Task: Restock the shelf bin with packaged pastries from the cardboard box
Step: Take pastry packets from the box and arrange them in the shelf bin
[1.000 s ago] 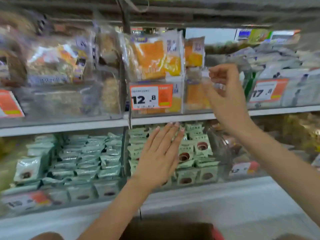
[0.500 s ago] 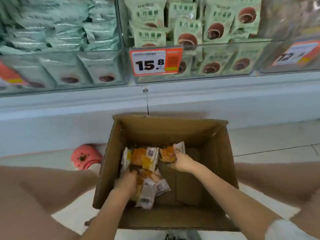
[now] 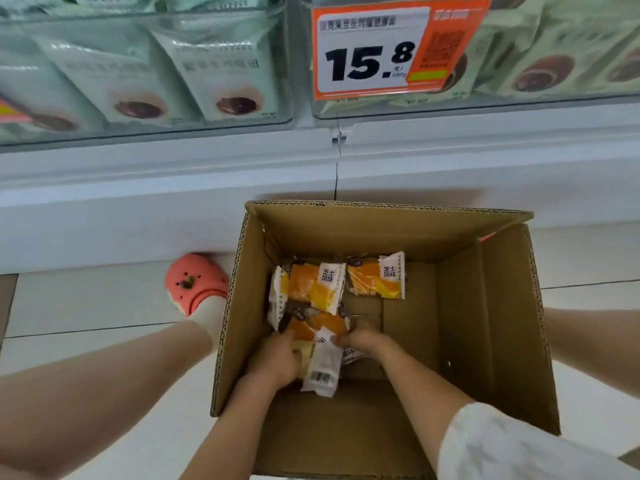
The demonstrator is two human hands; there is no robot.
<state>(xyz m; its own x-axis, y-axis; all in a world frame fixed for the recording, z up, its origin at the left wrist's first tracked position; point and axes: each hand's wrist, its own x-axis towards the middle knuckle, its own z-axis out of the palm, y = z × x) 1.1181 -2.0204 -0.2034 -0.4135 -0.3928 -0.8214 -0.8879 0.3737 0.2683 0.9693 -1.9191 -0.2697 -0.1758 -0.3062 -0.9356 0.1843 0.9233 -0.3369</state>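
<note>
An open cardboard box (image 3: 491, 306) stands on the floor below the shelf. Several orange-and-white pastry packets lie inside: one at the back left (image 3: 311, 287), one at the back middle (image 3: 375, 280), and a small pile (image 3: 320, 344) nearer me. My left hand (image 3: 277, 358) grips the left side of that pile. From the right, my right hand (image 3: 358, 339) pinches the pile's top packet. Both forearms reach down into the box.
Clear shelf bins (image 3: 149, 126) of pale green packets sit above, one carrying an orange 15.8 price tag (image 3: 391, 46). A white shelf base (image 3: 138, 209) runs behind the box. My pink clog (image 3: 194, 282) and bare legs flank the box on a white tiled floor.
The view dropped from the upper shelf to the box. My right hand left the back packet and joined my left hand on the pile near me.
</note>
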